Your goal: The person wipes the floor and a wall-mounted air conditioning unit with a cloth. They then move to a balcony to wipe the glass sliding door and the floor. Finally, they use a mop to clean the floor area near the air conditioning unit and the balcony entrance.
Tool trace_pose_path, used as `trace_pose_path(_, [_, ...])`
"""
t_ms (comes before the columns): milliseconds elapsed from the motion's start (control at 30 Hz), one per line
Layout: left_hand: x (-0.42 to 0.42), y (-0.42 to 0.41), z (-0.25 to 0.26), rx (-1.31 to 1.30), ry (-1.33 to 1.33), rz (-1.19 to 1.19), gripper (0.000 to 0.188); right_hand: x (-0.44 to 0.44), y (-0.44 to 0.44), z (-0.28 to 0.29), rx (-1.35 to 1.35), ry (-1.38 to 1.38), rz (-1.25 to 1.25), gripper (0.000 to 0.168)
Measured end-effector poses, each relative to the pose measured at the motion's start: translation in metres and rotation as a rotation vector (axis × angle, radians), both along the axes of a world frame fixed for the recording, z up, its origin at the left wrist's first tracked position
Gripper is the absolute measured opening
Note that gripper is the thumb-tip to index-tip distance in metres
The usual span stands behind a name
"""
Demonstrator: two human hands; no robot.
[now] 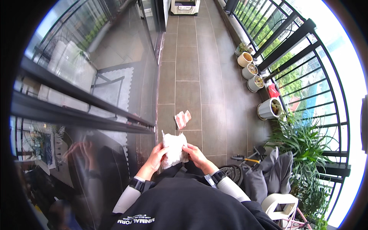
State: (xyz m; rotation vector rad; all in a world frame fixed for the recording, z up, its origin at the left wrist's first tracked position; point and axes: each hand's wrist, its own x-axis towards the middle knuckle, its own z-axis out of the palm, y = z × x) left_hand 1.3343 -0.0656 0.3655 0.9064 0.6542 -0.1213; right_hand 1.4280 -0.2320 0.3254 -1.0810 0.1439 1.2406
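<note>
Between my two hands, in front of my body, is a crumpled white cloth or soft packet (174, 150); its exact kind cannot be told. My left hand (156, 155) grips its left edge, thumb on top. The right edge is pinched by my right hand (196, 155), also with the thumb over it. On the brown floor tiles just beyond lies a red-and-white striped cloth or wrapper (182, 119), folded or crumpled, not touching either hand. Both wrists have dark straps over light sleeves.
Glass sliding doors (115, 86) run along the left. Potted plants (256, 83), a larger white pot (268, 109) and a leafy plant (302, 138) line the black railing at right. Grey cushions or cloth (266, 175) and a wheeled item (231, 174) stand near my right side. A light-coloured container (184, 8) stands far ahead.
</note>
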Motion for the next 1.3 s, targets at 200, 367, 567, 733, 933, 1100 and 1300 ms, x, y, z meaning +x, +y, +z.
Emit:
trace_pose_path(200, [0.080, 0.030, -0.001, 0.146, -0.009, 0.020, 0.037, 0.110, 0.026, -0.012, 0.053, 0.030, 0.153, 0.033])
trace_pose_path(367, [0.187, 0.038, -0.017, 0.282, 0.047, -0.002, 0.051, 0.232, 0.038, -0.054, 0.005, -0.230, 0.179, 0.032])
trace_pose_path(567, [0.320, 0.042, -0.002, 0.342, 0.117, -0.234, 0.035, 0.391, 0.043, 0.018, 0.091, -0.127, 0.165, 0.026])
trace_pose_path(733, [0.402, 0.067, -0.012, 0.425, -0.001, -0.305, 0.029, 0.481, 0.057, 0.034, 0.082, -0.102, 0.226, 0.021])
trace_pose_path(933, [0.485, 0.121, -0.041, 0.892, -0.235, -0.325, 0.025, 0.564, 0.117, 0.037, 0.104, -0.124, 0.340, 0.020])
trace_pose_path(1100, [0.576, 0.194, -0.003, 0.252, -0.127, -0.128, 0.025, 0.641, 0.196, 0.044, 0.040, -0.143, 0.411, 0.037])
trace_pose_path(1300, [0.628, 0.299, 0.002, 0.137, -0.067, 0.246, 0.022, 0.732, 0.315, 0.049, 0.063, -0.371, 0.624, 0.049])
